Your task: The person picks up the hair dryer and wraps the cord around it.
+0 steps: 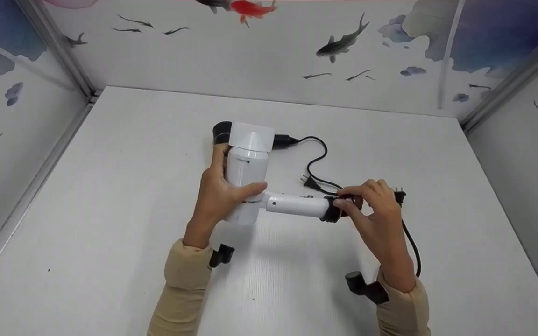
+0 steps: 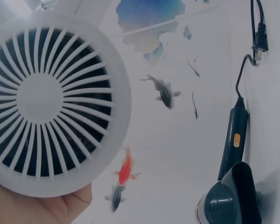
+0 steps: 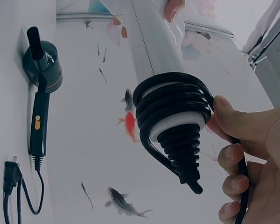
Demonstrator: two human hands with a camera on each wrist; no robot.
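Note:
A white hair dryer (image 1: 245, 175) is in my left hand (image 1: 215, 191), thumb across its barrel and fingers around the far side. Its round slatted grille (image 2: 39, 100) fills the left of the left wrist view. The white handle (image 1: 297, 206) points right, toward my right hand (image 1: 378, 217). Several loops of black cord (image 3: 172, 100) circle the handle's end, just above the ribbed sleeve (image 3: 182, 147). My right thumb and fingers pinch the cord beside these loops, and a length of it runs down along the curled fingers. The plug (image 1: 399, 197) shows behind my right hand.
A dark hair dryer (image 2: 232, 135) with an orange switch lies on the white table (image 1: 110, 186), partly hidden behind the white one in the head view. Its cord (image 1: 318, 158) curves right to a two-pin plug (image 1: 311, 182). Fish-patterned panels (image 1: 269, 60) enclose the table.

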